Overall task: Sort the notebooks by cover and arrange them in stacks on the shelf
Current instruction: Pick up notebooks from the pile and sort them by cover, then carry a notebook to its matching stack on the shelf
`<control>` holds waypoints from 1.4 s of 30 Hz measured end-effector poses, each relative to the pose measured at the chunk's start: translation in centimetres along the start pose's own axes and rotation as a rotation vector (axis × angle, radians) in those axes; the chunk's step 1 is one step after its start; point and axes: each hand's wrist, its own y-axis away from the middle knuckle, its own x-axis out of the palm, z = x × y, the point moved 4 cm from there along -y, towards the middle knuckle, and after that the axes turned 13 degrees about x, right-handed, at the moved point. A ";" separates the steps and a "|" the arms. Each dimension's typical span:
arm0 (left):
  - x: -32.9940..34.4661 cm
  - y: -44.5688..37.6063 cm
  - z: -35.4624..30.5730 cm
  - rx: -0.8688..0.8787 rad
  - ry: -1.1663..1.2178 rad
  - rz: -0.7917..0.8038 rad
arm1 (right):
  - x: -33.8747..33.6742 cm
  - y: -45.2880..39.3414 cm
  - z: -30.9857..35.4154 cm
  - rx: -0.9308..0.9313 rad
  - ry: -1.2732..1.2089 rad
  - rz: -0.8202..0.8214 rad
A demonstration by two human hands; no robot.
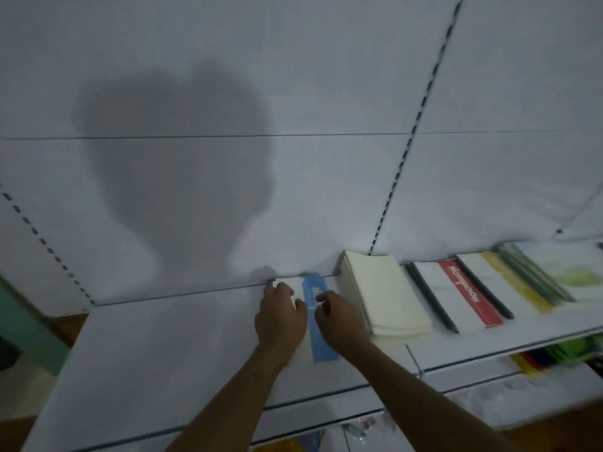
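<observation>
Blue-striped notebook point(316, 316) flat on the white shelf point(163, 347), lower centre of frame, partly under both hands. Left hand point(280, 316) resting on its white left part, fingers loosely bent; grip unclear. Right hand point(339, 319) at its right edge, fingers curled onto the blue stripe. Just right: cream stack point(385, 295), then red-striped notebooks point(463, 293), yellow-striped notebooks point(509, 282), green-covered stack point(571, 272).

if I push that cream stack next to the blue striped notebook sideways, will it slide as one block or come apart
Probably it comes apart somewhat. The cream stack is many thin loose notebooks, and its left edges already look slightly stepped, so upper copies may shear off. The white shelf looks smooth, so the bottom should slide easily. With no wire binding visible, single copies likely flex when lifted.
</observation>
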 end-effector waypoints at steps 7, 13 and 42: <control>5.1 0.0 -16.6 0.294 0.116 0.107 | -14.6 0.4 -5.6 0.047 -0.102 -0.196; 14.3 5.1 -32.3 0.541 0.226 0.320 | -30.7 4.3 -20.9 0.398 -0.171 -0.530; 52.9 20.6 -78.5 1.015 0.255 0.883 | -69.3 13.2 -65.3 1.006 -0.279 -0.892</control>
